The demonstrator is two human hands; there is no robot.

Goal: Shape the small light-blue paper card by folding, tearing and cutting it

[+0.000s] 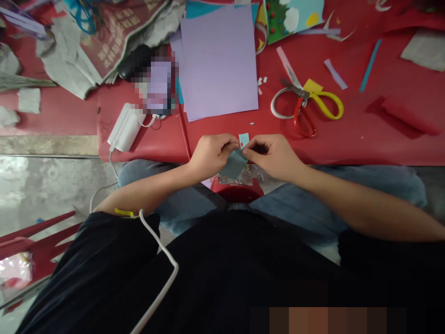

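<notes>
My left hand and my right hand meet over my lap at the near edge of a red mat. Between their fingertips they pinch a small grey-blue piece of paper, which hangs tilted toward my left hand. A tiny light-blue scrap with a red mark lies on the mat just beyond my fingers. Below my hands, between my knees, sits a red container with shiny bits in it.
A stack of lilac paper sheets lies further out. To the right are two pairs of scissors, a yellow-handled pair and a red-and-white pair, among paper strips. A white power bank with a cable lies at left, newspaper behind.
</notes>
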